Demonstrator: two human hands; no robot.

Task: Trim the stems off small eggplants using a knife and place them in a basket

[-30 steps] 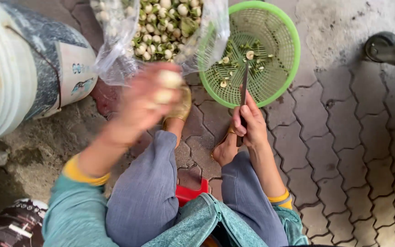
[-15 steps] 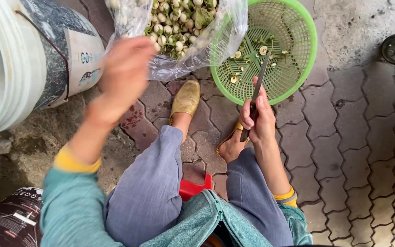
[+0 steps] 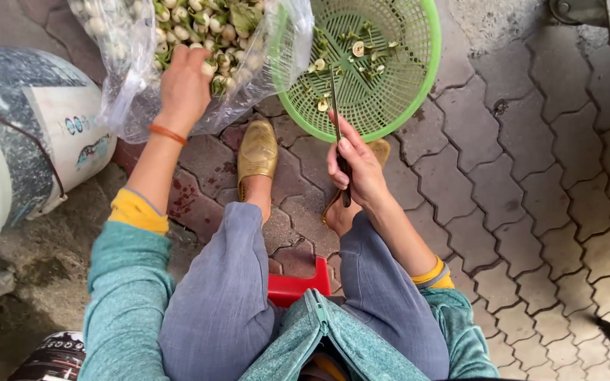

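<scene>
Head view, nearest first: a red plastic stool (image 3: 296,286) shows between grey-trousered knees. Further out, the right hand (image 3: 356,169) is closed around a thin dark-handled knife (image 3: 338,137), blade over the green plastic mesh basket (image 3: 425,67). Farthest, the left hand (image 3: 185,81) reaches into a clear plastic bag of small pale round vegetables (image 3: 206,32), fingers curled among them.

Layout seen from above: seated person, bag and basket ahead, bucket at left.

The plastic bag (image 3: 178,63) lies on the paving (image 3: 545,212) ahead of the left knee, with the buds (image 3: 206,21) inside it and the left hand (image 3: 185,85) in its mouth. The basket (image 3: 368,63) sits just right of the bag, touching it. The right hand (image 3: 358,169) holds the knife (image 3: 337,134) over the basket's near rim. The bucket (image 3: 15,141) stands left of the bag. The stool (image 3: 298,286) lies between the legs.
</scene>
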